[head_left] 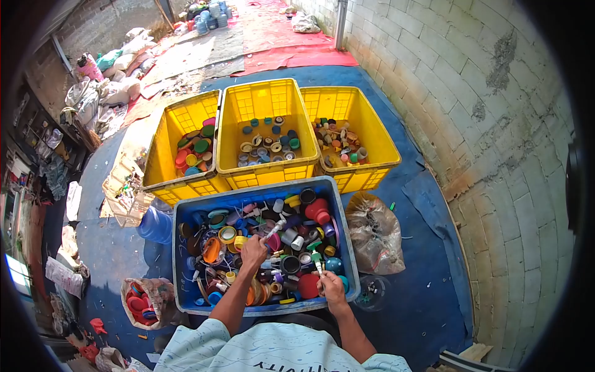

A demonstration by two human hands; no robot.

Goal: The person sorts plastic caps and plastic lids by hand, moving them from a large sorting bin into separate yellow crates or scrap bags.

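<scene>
Your left hand grasps whitish pump piece, right hand green-white nozzle; end grips leave heads exposed above mixed caps, blue crate.

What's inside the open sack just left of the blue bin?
The sack shows red lids and some blue ones on top; whatever lies beneath them is covered, so I can't tell.

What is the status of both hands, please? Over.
Left hand: holding whitish piece. Right hand: holding green-and-white piece. Mixed caps crowd the blue bin below.
</scene>
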